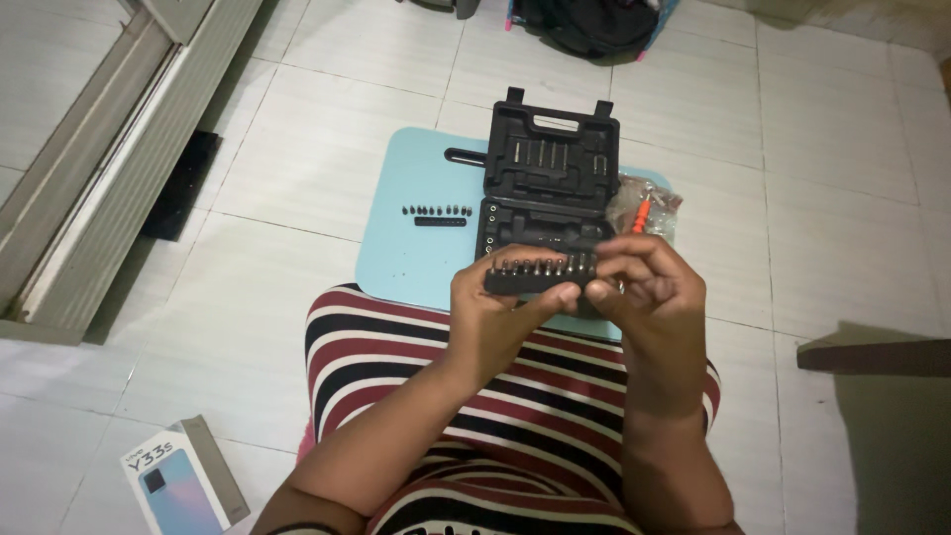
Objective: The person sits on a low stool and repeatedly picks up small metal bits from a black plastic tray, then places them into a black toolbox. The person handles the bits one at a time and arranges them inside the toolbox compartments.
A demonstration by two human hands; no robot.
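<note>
A: Count of hands?

B: Two. Left hand and right hand, both at centre frame, above a striped lap.

A: Holding what?

B: One black bit strip, level, shared between both. Left thumb and fingers pinching its left end and lower edge. Right fingers curled together, pinching the right end.

A: Bits in that strip?

B: About nine or ten, upright in a single row; exact count hard to tell, since the right fingers hide the last ones.

A: Behind the hands?

B: One black case, open, just above centre. Lid raised, with around five long bits clipped in its upper half. Lower half partly hidden by the strip and hands.

A: Under the case?

B: One light blue board, flat on the white tiled floor. Touching the lap at its lower edge.

A: More on the board?

B: One loose row of small bits, roughly eight, left of the case. Just below, one second strip, apparently empty. Both well apart from the hands.

A: Right of the case?

B: One clear bag with something orange inside, just above the right hand. Contents too crumpled to count.

A: Elsewhere?

B: One phone box, lower left. One dark bag, top edge. One door frame, upper left.
</note>
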